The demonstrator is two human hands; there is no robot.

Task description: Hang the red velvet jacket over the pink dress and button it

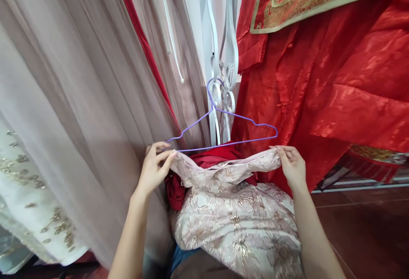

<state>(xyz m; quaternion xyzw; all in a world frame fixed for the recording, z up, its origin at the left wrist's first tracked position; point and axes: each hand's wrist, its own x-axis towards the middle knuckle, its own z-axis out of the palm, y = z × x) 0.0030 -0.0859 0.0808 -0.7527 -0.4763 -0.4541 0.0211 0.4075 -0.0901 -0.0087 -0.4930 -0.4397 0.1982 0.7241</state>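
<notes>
A pale pink dress (236, 211) with a shiny floral pattern is stretched between my hands, its lower part draped toward my body. My left hand (155, 164) pinches one upper end of the dress, close to the left end of a purple hanger (238, 143). At the other upper end, my right hand (291, 163) grips the cloth between thumb and fingers, just below the hanger's right end. The hanger hangs by its hook from a white scrolled metal stand (230, 72). Dark red cloth (175, 191) shows behind and beside the dress.
Grey-pink sheer curtains (96, 100) fill the left side. Beyond them hangs a white garment with gold decoration (60, 228). Large red satin garments (345, 70) with gold embroidery hang on the right, above a dark reddish tiled floor (364, 223).
</notes>
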